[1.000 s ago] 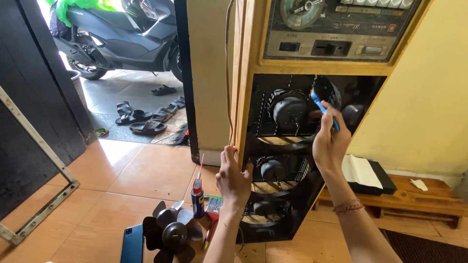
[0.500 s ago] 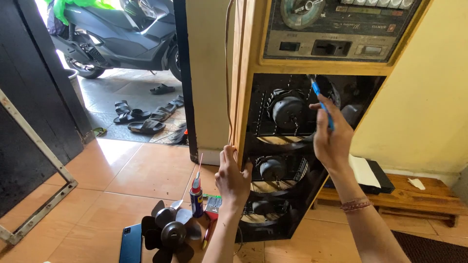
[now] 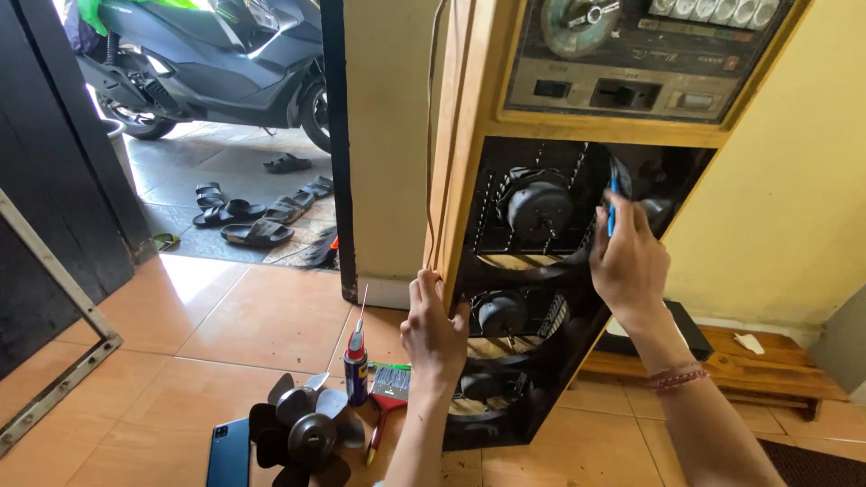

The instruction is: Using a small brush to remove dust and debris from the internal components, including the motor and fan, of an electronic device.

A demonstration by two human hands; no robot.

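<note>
Since earlier, the right hand [image 3: 627, 261] has lowered slightly, fingers gripping a blue screwdriver [image 3: 612, 204] inside the cabinet [image 3: 478, 162] holding motors; left hand [image 3: 433, 325] clasps its near-left edge.

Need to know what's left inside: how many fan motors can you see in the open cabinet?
2: upper motor beside the right hand; lower motor beside the left hand. A third may sit hidden lower down.

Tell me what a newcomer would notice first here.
The tall wooden cabinet with its open dark front, showing fan motors stacked inside. The right hand holds a blue tool by the upper motor; the left hand grips the cabinet's edge. On the tile floor lie a loose fan blade and a spray can.
</note>
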